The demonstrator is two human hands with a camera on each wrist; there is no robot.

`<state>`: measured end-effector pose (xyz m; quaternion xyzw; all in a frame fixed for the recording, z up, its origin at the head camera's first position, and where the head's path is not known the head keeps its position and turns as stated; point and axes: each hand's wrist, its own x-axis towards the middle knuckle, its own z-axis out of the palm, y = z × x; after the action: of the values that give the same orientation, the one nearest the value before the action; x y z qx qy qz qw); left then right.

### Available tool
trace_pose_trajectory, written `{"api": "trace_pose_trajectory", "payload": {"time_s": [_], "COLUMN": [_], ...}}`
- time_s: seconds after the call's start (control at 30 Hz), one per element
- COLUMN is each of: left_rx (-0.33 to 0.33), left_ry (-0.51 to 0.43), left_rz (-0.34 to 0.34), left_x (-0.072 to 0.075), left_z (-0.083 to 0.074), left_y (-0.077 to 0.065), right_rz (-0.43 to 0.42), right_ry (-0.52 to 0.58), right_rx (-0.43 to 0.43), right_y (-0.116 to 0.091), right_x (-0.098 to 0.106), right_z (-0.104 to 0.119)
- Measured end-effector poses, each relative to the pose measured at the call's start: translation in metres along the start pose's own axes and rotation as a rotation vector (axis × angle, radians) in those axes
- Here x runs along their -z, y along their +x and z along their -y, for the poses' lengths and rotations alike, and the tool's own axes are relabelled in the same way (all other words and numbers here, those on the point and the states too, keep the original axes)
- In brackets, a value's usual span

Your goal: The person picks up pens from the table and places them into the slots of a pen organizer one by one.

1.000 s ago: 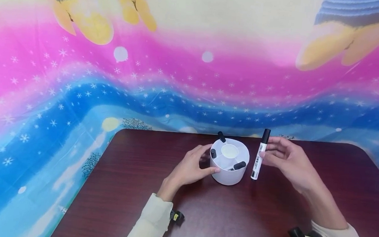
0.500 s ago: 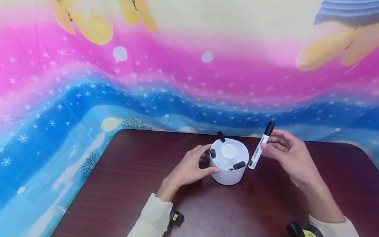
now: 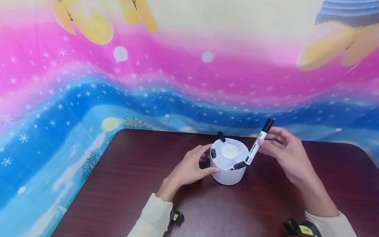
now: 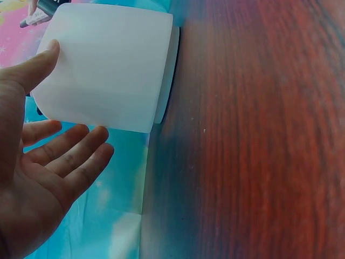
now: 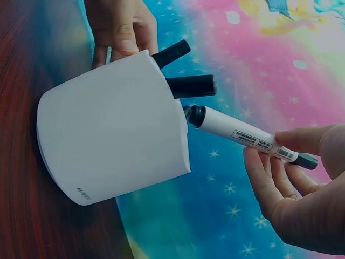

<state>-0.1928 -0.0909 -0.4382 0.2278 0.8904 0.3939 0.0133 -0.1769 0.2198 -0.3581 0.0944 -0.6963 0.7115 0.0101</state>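
Observation:
A white round pen holder (image 3: 227, 177) stands on the dark table, with a raised ring in its middle and dividers around it. Three black-capped markers lean in it; one marker cap (image 3: 239, 165) pokes over the near right rim. Beside the holder is my left hand (image 3: 189, 166): its thumb touches the front wall, and its loosely extended fingers (image 4: 81, 156) lie along the far left side. Between thumb and fingertips my right hand (image 3: 290, 155) pinches a white marker (image 5: 237, 129), tilted, black cap upward. Its lower end is close to the right rim; whether they touch I cannot tell.
The brown wood-grain table (image 3: 122, 187) has its back edge just behind the holder. A colourful printed cloth (image 3: 192, 78) hangs beyond that edge. Black wrist cameras sit near both sleeves.
My right hand has shifted left and slightly up, bringing the marker from beside the holder to its right rim. The marker has tilted from nearly upright. My left hand and the holder stay in place.

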Motion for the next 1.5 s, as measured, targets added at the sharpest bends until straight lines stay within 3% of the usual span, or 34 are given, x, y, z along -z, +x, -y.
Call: {"api": "trace_pose_trajectory", "payload": {"time_s": [0.3, 0.63, 1.1, 1.5], "left_rx": [-0.002, 0.001, 0.004, -0.006], "left_ry": [-0.021, -0.013, -0.008, -0.045], "left_rz": [0.0, -0.001, -0.001, 0.004], "left_x": [0.0, 0.0, 0.0, 0.0], "left_z": [0.0, 0.0, -0.001, 0.002], "left_y": [0.0, 0.001, -0.001, 0.0], "right_rz": [-0.002, 0.0, -0.023, -0.029], "right_ry": [0.038, -0.013, -0.228, -0.345], "right_rx": [-0.031, -0.044, -0.098, -0.064], "right_y": [0.005, 0.006, 0.006, 0.006], "right_x": [-0.004, -0.007, -0.01, -0.016], "right_z": [-0.009, -0.018, -0.032, -0.037]}}
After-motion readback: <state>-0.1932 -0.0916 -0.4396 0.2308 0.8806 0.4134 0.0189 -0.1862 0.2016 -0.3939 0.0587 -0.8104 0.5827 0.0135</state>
